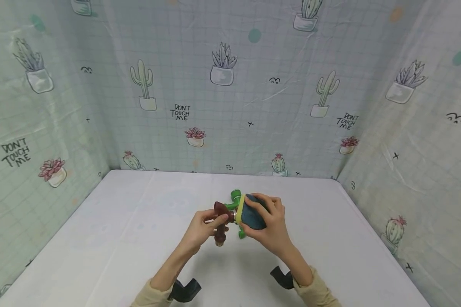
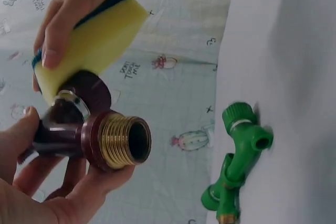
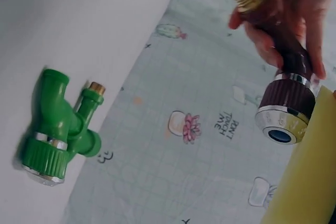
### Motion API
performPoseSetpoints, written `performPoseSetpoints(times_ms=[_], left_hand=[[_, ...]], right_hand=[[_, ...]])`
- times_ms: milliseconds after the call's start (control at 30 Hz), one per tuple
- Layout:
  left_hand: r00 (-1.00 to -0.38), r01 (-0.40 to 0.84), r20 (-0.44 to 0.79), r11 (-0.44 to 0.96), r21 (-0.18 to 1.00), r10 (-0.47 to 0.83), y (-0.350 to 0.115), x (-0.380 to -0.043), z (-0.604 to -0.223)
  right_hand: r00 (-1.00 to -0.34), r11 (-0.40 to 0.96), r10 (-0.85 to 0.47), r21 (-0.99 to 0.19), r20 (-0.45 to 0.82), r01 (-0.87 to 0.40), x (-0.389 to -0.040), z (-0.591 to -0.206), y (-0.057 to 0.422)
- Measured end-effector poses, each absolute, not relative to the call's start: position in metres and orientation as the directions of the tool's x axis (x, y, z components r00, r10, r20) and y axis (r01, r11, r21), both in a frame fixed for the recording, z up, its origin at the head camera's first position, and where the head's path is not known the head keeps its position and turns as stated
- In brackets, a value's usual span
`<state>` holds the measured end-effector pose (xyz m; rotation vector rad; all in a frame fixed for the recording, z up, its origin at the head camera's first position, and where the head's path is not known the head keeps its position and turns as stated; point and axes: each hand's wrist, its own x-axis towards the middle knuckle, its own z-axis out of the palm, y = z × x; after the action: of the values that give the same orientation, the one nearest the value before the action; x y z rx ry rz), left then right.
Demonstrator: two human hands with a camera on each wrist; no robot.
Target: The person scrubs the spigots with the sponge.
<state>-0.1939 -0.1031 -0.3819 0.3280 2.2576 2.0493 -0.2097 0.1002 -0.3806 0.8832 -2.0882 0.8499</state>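
Observation:
My left hand (image 1: 201, 230) holds a dark maroon tap (image 2: 58, 137) up above the table. Its brass threaded end (image 2: 125, 141) shows in the left wrist view, and its ribbed collar and silver-rimmed mouth (image 3: 281, 124) in the right wrist view. In my right hand (image 1: 270, 226) is a sponge (image 1: 253, 215), yellow on one side with a dark blue scouring layer on the other. The yellow side faces the tap and lies right at its collar; whether they touch I cannot tell. Partly hidden behind the hands in the head view, a green tap (image 3: 55, 114) lies on the table.
A white table (image 1: 138, 238) stretches beneath both hands. Cactus-printed sheets (image 1: 223, 111) hang behind it and on both sides. Dark curved straps (image 1: 186, 291) sit at both wrists, by the beige sleeves (image 1: 153, 296).

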Motion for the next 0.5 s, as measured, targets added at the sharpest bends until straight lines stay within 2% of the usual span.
performPoseSetpoints(times_ms=[200, 333, 500], left_hand=[[-0.99, 0.056, 0.067, -0.088, 0.995, 0.128, -0.098, -0.193, -0.384], [-0.995, -0.047, -0.03, -0.182, 0.982, 0.092, -0.097, -0.194, -0.385], [-0.98, -0.183, -0.147, -0.324, 0.928, 0.133, -0.096, -0.196, -0.386]], right_hand=[[-0.435, 0.56, -0.365, -0.179, 0.823, -0.809, -0.211, -0.387, 0.098], [-0.392, 0.56, -0.394, -0.122, 0.831, -0.82, -0.209, -0.393, 0.097], [-0.35, 0.549, -0.421, -0.072, 0.837, -0.832, -0.208, -0.399, 0.1]])
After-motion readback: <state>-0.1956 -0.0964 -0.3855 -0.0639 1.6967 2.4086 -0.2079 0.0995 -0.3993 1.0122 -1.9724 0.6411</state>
